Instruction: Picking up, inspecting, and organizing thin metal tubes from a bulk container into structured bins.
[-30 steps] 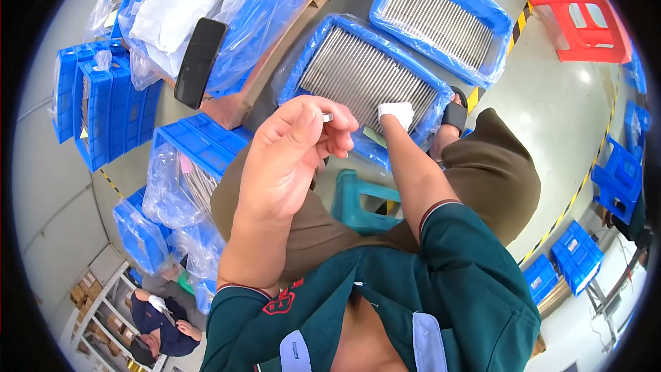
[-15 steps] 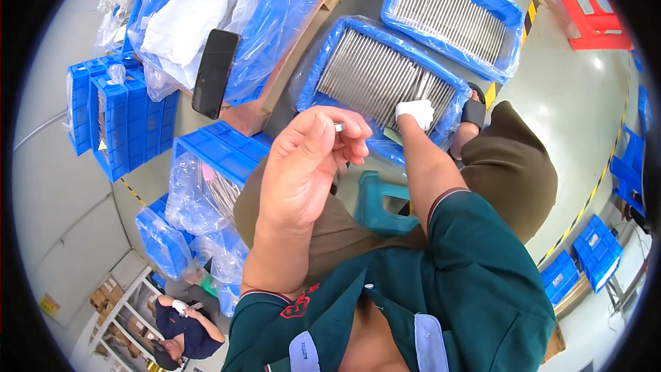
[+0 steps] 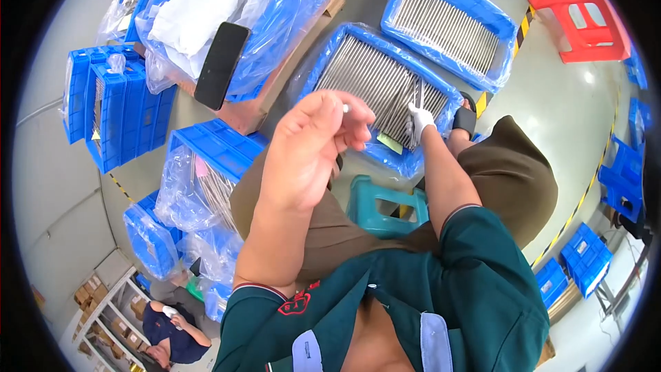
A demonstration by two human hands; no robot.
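My left hand (image 3: 303, 148) is bare and raised in front of me, thumb and forefinger closed on a small whitish, shiny piece (image 3: 346, 108) whose kind I cannot make out. My right hand (image 3: 420, 122) wears a white glove and reaches into a plastic-lined blue crate (image 3: 456, 107). Its fingers are closed round slim metal rods (image 3: 417, 91); how many is hidden. Rows of similar silver rods (image 3: 358, 69) lie side by side in this crate. A pale green slip (image 3: 390, 142) lies at the crate's near edge.
A second blue crate of rods (image 3: 447, 24) stands beyond. A black phone (image 3: 222, 65) is by the bagged crates on a wooden pallet (image 3: 258, 110) at left. Between my legs is a teal stool (image 3: 375, 210). A red stool (image 3: 585, 24) stands far right. Another person (image 3: 175, 334) sits lower left.
My gloved right hand has turned and shifted a little, and the rods in its fingers now stand out more clearly. My left hand keeps its pinch. The whole view has tilted slightly.
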